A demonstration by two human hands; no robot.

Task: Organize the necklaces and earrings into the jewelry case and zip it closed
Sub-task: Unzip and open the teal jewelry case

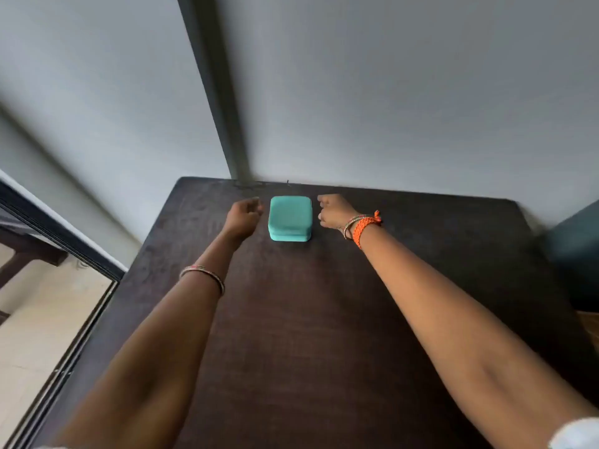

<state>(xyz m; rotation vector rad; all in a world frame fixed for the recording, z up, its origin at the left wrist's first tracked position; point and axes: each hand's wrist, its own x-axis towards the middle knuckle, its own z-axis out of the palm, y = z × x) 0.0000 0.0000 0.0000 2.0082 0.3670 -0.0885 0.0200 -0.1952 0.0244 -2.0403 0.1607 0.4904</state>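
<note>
A teal square jewelry case lies closed on the dark wooden table, near its far edge by the wall. My left hand hovers just left of the case, fingers loosely curled, holding nothing and a small gap away from it. My right hand is just right of the case, fingers curled inward, also holding nothing that I can see. No necklaces or earrings are visible.
A grey wall with a dark vertical strip stands right behind the table. A window frame runs along the left. A dark teal object sits past the table's right edge.
</note>
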